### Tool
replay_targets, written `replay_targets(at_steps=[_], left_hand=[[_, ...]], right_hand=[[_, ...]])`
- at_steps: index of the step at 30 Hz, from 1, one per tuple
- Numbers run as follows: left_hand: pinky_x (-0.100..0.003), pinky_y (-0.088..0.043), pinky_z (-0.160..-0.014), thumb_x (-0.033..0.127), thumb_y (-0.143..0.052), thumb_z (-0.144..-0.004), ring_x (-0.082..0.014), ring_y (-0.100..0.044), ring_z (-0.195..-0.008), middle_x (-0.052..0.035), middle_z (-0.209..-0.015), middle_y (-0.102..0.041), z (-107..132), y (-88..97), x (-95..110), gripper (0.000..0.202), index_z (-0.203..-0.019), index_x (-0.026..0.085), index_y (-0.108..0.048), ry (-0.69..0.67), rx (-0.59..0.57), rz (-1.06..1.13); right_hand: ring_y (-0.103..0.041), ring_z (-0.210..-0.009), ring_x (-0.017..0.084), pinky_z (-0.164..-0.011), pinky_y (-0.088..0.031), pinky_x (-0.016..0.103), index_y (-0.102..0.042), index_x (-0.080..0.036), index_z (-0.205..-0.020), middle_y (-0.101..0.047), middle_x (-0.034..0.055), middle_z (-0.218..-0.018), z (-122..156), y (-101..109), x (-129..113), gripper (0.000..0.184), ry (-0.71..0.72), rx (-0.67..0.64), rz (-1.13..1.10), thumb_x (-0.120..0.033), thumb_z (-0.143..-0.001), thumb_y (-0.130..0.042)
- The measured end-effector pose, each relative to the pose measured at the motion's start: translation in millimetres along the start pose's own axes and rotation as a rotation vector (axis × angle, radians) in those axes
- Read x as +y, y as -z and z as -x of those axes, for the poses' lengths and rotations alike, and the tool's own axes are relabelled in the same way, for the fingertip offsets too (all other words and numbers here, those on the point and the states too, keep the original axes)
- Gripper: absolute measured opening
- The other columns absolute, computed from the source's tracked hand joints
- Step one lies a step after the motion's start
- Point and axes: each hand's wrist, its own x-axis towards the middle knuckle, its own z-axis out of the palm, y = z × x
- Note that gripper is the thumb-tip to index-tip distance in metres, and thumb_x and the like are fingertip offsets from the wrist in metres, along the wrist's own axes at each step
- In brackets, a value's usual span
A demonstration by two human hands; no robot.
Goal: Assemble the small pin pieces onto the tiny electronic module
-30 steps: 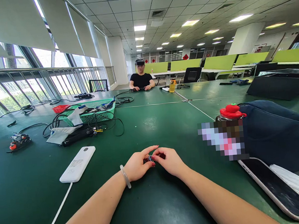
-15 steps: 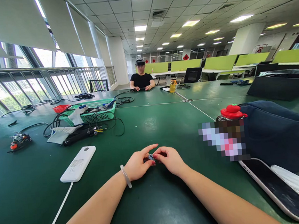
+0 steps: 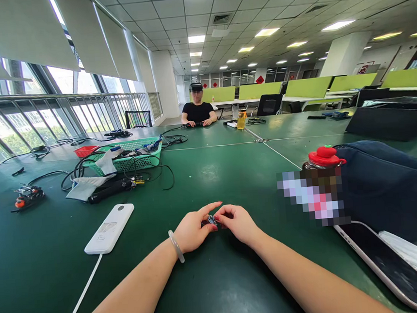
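Observation:
Over the green table [image 3: 203, 176], both my hands meet around a small bluish-grey metallic piece [image 3: 212, 220]; its kind is too small to make out. My left hand [image 3: 193, 230], with a pale bangle [image 3: 176, 247] at its wrist, grips the piece between thumb and fingers, the index finger stretched out above. From the other side, the pinched thumb and fingertips of my right hand [image 3: 238, 224] touch the piece's right end. Fingers cover part of it.
Left lie a white power bank [image 3: 109, 228] with a cable, a green basket [image 3: 146, 161] of tools and wires, and a small electronic assembly [image 3: 27, 196]. Right are a red-lidded jar [image 3: 323, 156], a dark blue bag [image 3: 390, 189] and a phone [image 3: 393, 262]. A person [image 3: 198, 109] sits opposite.
Almost nothing differs. Both hands keep their hold on the small piece, which looks very slightly turned; the whole view has shifted by a few pixels.

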Motion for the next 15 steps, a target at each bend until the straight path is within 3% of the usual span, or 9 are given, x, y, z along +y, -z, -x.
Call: replay_targets(at_steps=[9,15], left_hand=[[-0.023,-0.041,-0.066,0.016,-0.049,-0.076,-0.01,-0.052,-0.062,0.0048,-0.072,-0.063,0.0,0.8,1.6,0.056,-0.129,0.027,-0.035,0.016,-0.009,-0.027],[-0.023,-0.042,-0.068,0.018,-0.048,-0.077,-0.0102,-0.053,-0.064,0.0048,-0.072,-0.062,-0.8,-1.2,-2.5,0.055,-0.129,0.026,-0.035,0.014,-0.002,0.031]], right_hand=[[-0.054,-0.062,0.011,-0.061,-0.044,0.024,-0.061,-0.018,-0.073,-0.062,0.0001,-0.071,2.9,0.6,-2.0,0.016,0.048,-0.003,0.145,-0.032,-0.072,-0.053],[-0.053,-0.06,0.011,-0.06,-0.043,0.024,-0.062,-0.018,-0.074,-0.061,-0.0002,-0.069,-0.1,1.5,2.7,0.018,0.052,-0.018,0.09,-0.033,-0.072,-0.053]])
